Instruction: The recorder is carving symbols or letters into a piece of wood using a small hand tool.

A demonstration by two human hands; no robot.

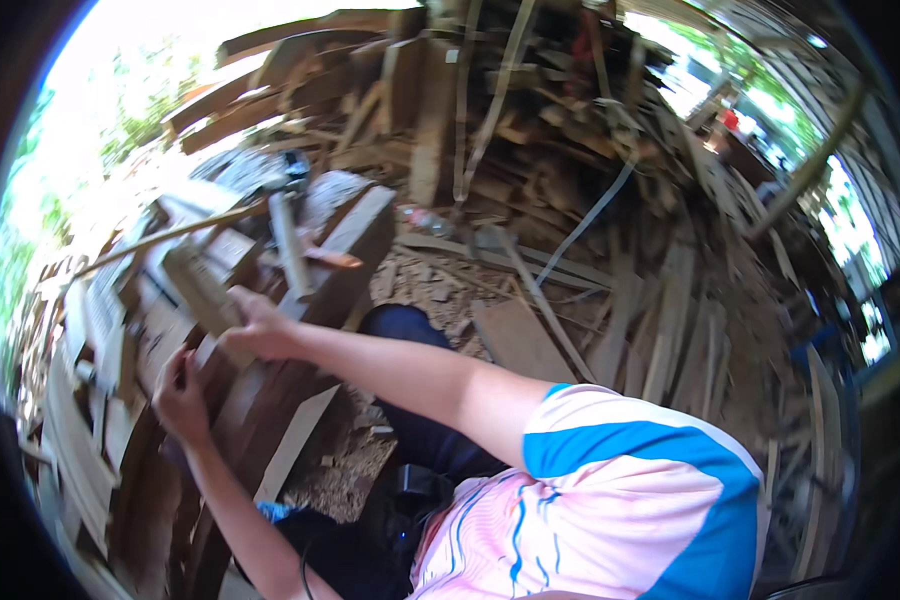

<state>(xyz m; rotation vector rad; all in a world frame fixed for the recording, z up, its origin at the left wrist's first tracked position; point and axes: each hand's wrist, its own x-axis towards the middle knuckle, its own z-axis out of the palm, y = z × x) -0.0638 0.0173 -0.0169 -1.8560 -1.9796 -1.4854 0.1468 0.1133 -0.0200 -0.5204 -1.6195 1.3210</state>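
Note:
My right hand (255, 332) reaches across my body to the left and is closed around a short pale wooden piece (198, 288) lying on a stack of dark planks (270, 400). Just below it, my left hand (178, 398) is closed on the edge of another plank in the same stack. A grey metal bar with a dark head (288, 245) lies on the boards just beyond my right hand. My knee in dark trousers (402, 325) sits beside the stack.
A thin long stick (170, 235) lies across the boards at the left. A big heap of scrap planks and offcuts (530, 130) fills the back and right. Sawdust and chips (440, 285) cover the ground. A light board (295, 440) leans by my leg.

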